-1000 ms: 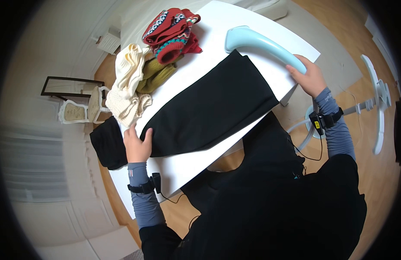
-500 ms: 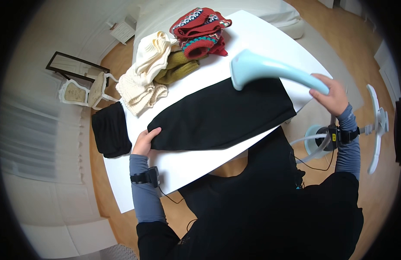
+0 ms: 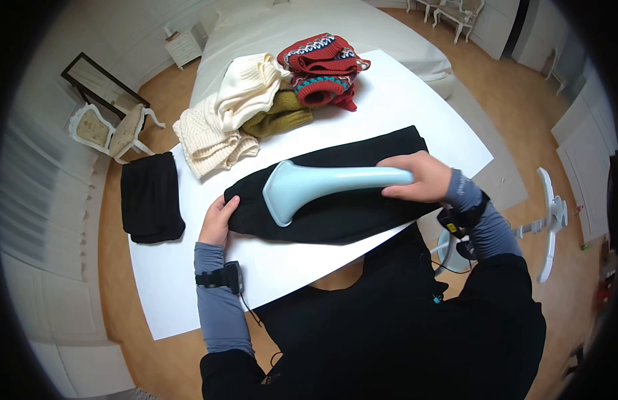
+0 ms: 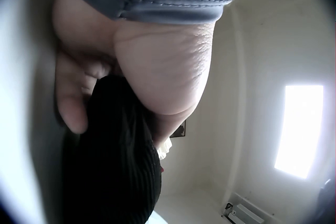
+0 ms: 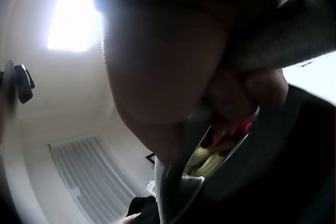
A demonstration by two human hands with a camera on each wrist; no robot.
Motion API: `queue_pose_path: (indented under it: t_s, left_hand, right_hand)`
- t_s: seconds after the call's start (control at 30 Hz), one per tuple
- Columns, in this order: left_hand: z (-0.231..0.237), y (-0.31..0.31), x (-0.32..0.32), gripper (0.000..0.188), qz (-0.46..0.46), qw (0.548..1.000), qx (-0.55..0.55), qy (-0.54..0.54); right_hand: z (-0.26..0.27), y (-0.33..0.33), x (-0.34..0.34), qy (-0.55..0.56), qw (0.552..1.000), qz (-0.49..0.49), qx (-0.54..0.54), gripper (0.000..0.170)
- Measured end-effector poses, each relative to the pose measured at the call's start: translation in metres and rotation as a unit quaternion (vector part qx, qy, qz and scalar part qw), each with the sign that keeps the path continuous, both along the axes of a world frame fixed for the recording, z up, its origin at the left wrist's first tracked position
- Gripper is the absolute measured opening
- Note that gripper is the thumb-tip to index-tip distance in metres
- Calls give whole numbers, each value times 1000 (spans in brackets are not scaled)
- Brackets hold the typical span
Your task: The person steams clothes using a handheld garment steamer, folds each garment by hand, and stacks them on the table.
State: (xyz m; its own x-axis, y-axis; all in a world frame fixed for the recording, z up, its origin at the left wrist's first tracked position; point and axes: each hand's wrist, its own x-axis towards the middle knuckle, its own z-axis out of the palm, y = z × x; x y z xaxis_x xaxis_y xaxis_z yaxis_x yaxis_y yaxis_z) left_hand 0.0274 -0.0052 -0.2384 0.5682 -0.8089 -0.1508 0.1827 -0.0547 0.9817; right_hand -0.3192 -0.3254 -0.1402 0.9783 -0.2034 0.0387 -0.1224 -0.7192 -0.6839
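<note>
My left hand (image 3: pixel 217 220) pinches the left end of a long black garment (image 3: pixel 389 148), thumb on top, the other fingers under the edge. In the left wrist view the ribbed black cloth (image 4: pixel 118 150) runs out from between thumb and fingers. The garment lies stretched across a white table (image 3: pixel 182 293). With fingers wrapped round its handle, my right hand (image 3: pixel 423 177) grips a pale blue garment steamer (image 3: pixel 302 190). Its wide head overlaps the left half of the black cloth in the head view, close to my left hand. The right wrist view is dark.
A folded black garment (image 3: pixel 152 197) lies at the table's left edge. Behind the long garment sit a cream knit (image 3: pixel 245 93), an olive knit (image 3: pixel 282 115) and a red patterned sweater (image 3: pixel 322 63). A white stand (image 3: pixel 552 227) is on the floor at right.
The right hand has carried the steamer leftward from the table's far right side to above the garment's left half. The left hand has come to pinch the garment's end.
</note>
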Motion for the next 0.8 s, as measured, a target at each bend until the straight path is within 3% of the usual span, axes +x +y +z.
queue_pose_path:
  t_s: [0.03,0.1,0.23,0.3,0.4,0.57,0.8]
  left_hand:
    - [-4,1,4,39,-1,1000,-5,0]
    - [-17,2,12,43,86,992,-29,87]
    - [21,4,-9,43,34,992,44,117]
    - [20,0,-16,42,73,997,18,17]
    - [13,1,-10,43,54,997,22,-42]
    - [18,3,-5,37,114,993,8,14]
    - [16,5,4,30,195,980,6,-30]
  right_hand:
    - [0,7,11,-6,1000,17,1,47]
    - [0,18,30,-13,999,33,7,46]
    - [2,33,46,-10,999,35,-1,46]
    - [-3,33,45,-13,999,30,4,47]
    - [-8,29,37,-12,1000,20,2,48]
    - [-5,11,2,2,1000,-13,-27,48]
    - [6,-20,-65,32,993,-111,-34,47]
